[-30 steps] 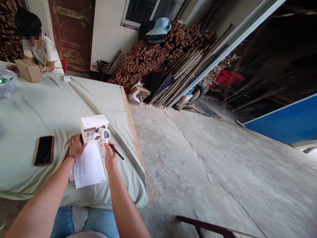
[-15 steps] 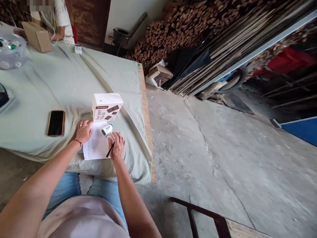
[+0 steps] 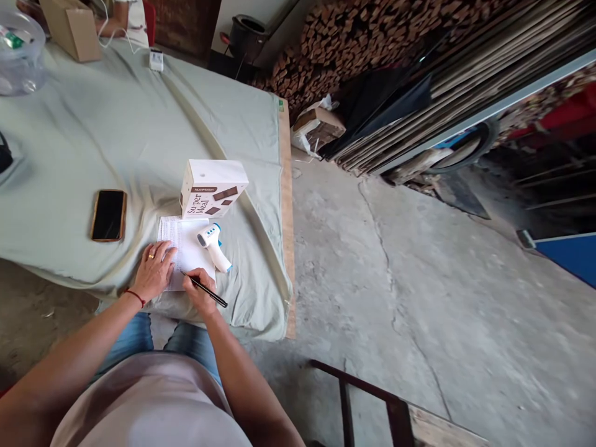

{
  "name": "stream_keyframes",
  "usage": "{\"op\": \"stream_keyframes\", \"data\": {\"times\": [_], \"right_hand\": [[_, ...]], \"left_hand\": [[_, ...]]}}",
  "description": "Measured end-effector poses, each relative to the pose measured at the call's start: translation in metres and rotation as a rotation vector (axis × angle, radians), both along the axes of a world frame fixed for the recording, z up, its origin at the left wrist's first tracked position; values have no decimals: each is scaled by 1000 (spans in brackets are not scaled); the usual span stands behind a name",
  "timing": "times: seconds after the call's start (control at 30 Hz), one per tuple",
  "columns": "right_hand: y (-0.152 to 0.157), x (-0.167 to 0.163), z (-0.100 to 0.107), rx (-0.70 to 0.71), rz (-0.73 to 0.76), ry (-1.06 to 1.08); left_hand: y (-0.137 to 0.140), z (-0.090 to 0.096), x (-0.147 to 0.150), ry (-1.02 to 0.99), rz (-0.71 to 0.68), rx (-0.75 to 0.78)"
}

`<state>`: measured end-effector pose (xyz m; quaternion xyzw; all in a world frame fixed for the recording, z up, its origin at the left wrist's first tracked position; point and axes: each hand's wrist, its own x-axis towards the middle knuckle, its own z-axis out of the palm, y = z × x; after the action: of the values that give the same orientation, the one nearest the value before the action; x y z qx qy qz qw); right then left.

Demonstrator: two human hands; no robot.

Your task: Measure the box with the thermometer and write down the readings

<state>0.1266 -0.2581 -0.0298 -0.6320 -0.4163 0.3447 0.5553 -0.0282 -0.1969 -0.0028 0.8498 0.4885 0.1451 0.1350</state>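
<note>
A sheet of paper [image 3: 189,239] with lines of small writing on its left part lies near the table's front edge. My left hand [image 3: 156,268] rests flat on the paper's left side, fingers stretched out. Over the lower part of the sheet, my right hand [image 3: 200,292] grips a black pen [image 3: 209,291], its tip at the paper. A white and blue infrared thermometer [image 3: 215,245] lies at the paper's right edge, touched by neither hand. Just behind the paper stands a white box [image 3: 212,189] printed with "Super Meal".
Left of the paper lies a phone [image 3: 108,215] in a brown case. Farther back are a small white device [image 3: 156,60], a cardboard box [image 3: 72,28], a clear plastic tub [image 3: 21,59] and another person's arm [image 3: 114,18]. A dark metal frame [image 3: 354,385] stands at lower right.
The thermometer, earlier in my right hand, now lies on the table by the paper. My right hand has moved left and nearer me, holding the pen at the sheet. My left hand has shifted down the sheet.
</note>
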Motion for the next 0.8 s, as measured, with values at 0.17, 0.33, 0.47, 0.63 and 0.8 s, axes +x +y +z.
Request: {"op": "stream_keyframes", "data": {"times": [0.17, 0.33, 0.47, 0.63, 0.8], "right_hand": [[0, 0, -2, -6, 88, -66], [0, 2, -3, 10, 109, -109], [0, 4, -4, 1, 159, -232], [0, 5, -6, -18, 213, -369], [0, 5, -10, 18, 199, -416]], "left_hand": [[0, 2, 1, -10, -3, -6], [0, 0, 2, -48, -2, 12], [0, -2, 2, -37, -10, 70], [-1, -4, 2, -34, -10, 129], [-1, -5, 2, -19, -10, 140]]}}
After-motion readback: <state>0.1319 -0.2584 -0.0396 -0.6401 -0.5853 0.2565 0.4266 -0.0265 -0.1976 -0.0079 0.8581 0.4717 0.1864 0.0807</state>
